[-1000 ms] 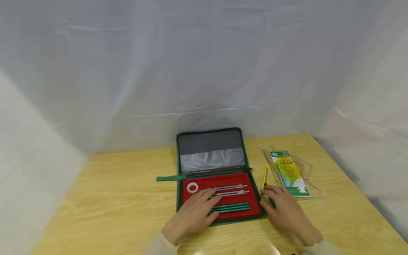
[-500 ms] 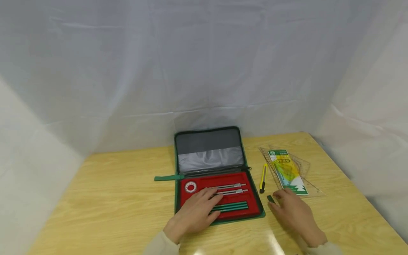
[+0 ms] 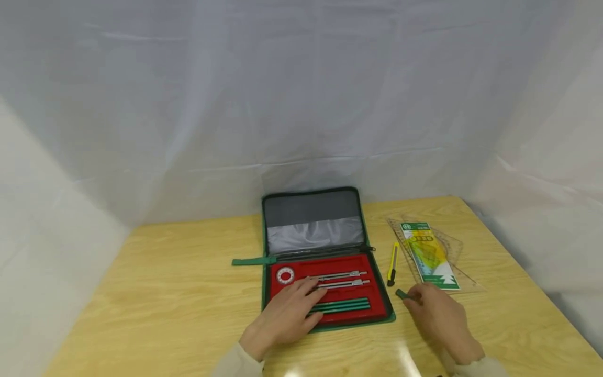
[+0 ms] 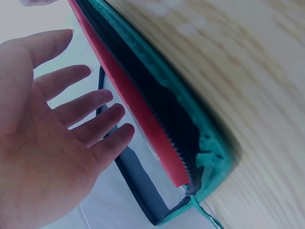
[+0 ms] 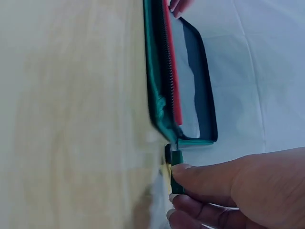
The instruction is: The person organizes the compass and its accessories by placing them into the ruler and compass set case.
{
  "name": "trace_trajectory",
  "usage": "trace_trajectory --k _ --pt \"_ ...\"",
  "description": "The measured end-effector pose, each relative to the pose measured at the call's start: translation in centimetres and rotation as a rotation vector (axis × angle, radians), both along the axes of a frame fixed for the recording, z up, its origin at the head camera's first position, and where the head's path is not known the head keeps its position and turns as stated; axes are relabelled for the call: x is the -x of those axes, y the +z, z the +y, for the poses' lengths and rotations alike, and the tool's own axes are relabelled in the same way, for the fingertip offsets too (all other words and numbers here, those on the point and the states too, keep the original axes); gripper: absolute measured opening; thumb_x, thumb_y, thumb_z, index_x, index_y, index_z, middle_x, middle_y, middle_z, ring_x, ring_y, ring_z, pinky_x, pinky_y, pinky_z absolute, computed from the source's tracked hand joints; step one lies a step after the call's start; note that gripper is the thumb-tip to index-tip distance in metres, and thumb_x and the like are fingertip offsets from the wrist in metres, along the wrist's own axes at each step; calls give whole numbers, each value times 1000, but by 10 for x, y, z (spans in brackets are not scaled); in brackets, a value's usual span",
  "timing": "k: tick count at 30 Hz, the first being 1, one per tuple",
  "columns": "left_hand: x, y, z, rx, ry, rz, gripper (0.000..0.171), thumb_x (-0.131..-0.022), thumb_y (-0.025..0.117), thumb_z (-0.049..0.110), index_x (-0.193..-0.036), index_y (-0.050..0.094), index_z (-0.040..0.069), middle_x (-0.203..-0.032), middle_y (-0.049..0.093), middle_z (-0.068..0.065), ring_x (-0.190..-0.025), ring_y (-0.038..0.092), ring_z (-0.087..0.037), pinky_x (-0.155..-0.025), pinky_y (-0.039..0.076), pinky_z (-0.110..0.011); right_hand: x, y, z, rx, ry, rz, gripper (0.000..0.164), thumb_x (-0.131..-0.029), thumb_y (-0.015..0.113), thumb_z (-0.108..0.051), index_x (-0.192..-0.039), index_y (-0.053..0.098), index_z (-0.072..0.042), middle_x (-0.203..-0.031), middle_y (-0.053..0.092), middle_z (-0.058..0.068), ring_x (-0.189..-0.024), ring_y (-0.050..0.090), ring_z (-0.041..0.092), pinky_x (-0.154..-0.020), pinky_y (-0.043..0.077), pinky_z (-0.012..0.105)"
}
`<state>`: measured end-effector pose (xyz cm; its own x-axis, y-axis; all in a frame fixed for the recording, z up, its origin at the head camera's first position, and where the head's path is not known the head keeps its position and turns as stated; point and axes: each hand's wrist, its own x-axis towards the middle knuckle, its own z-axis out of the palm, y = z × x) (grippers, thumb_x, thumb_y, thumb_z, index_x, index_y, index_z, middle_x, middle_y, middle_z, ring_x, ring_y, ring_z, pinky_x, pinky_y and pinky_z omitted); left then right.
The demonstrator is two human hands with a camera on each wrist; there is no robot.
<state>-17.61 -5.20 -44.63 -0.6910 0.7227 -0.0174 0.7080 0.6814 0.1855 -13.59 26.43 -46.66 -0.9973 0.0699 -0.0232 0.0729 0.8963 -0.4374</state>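
An unzipped green drawing-set case point(image 3: 390, 317) lies with its lid raised. Its red tray point(image 3: 377, 293) bears a white ring point(image 3: 285, 275), silver compass-like instruments point(image 3: 344, 284) and several green pencil-like rods point(image 3: 348, 305). Over the tray's left front reaches my left hand point(image 3: 285, 312), fingers extended and spread; in the left wrist view that hand point(image 4: 52, 129) has nothing in its grasp. Right of the case, my right hand point(image 3: 438, 314) pinches a small dark green block-shaped piece point(image 5: 177, 164) between thumb and fingers. Its far end is hidden by the fingers.
A yellow utility knife point(image 3: 393, 263) lies just beyond the right hand. Further right are clear set squares point(image 3: 453, 246) under a green-and-yellow printed packet point(image 3: 426, 254). A green strap point(image 3: 248, 261) sticks out left of the case. White sheeting point(image 3: 301, 104) surrounds the table point(image 3: 179, 293).
My right hand has moved right, away from the case edge and the knife, and now pinches the small green piece. The left hand stays over the tray.
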Motion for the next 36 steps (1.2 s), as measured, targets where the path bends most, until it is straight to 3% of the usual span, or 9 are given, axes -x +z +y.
trace_trajectory --k 6,10,17,28,32,36 --pt "-1 0 -5 -2 20 11 47 -99 51 37 -141 48 15 -146 40 -9 -132 38 -25 -105 35 -41 3 7 -6 18 -3 38 14 -89 67 -25 -96 70 -13 -87 66 -4 -68 57 9 -53 45 32" --pt "-3 0 -10 -1 41 5 48 -99 50 37 -141 48 15 -147 39 -9 -132 37 -27 -105 34 -43 8 12 -14 -1 37 87 14 -87 70 -23 -94 71 -11 -85 67 -4 -66 57 8 -51 45 31" --pt "-5 2 -17 5 66 3 47 -99 50 37 -141 48 15 -147 39 -9 -133 37 -28 -106 33 -44 21 16 -35 -72 164 167 12 -84 74 -24 -91 73 -15 -78 63 -7 -61 51 5 -51 43 27" --pt "-9 1 -27 6 100 23 48 -98 52 36 -140 49 14 -145 41 -10 -131 39 -26 -106 34 -42 36 15 -75 -112 494 312 10 -80 78 -25 -88 72 -22 -81 63 -15 -65 57 2 -59 48 24" --pt "-11 1 -30 3 108 31 47 -98 53 36 -139 50 14 -144 42 -10 -131 39 -25 -106 33 -41 39 12 -86 -124 564 351 8 -80 77 -25 -86 72 -22 -80 63 -14 -68 58 4 -62 50 27" --pt "-12 1 -34 1 113 46 47 -97 53 36 -138 51 14 -143 43 -10 -131 39 -25 -106 33 -40 41 9 -95 -142 584 359 7 -80 77 -27 -85 73 -23 -82 63 -14 -74 60 6 -67 49 33"
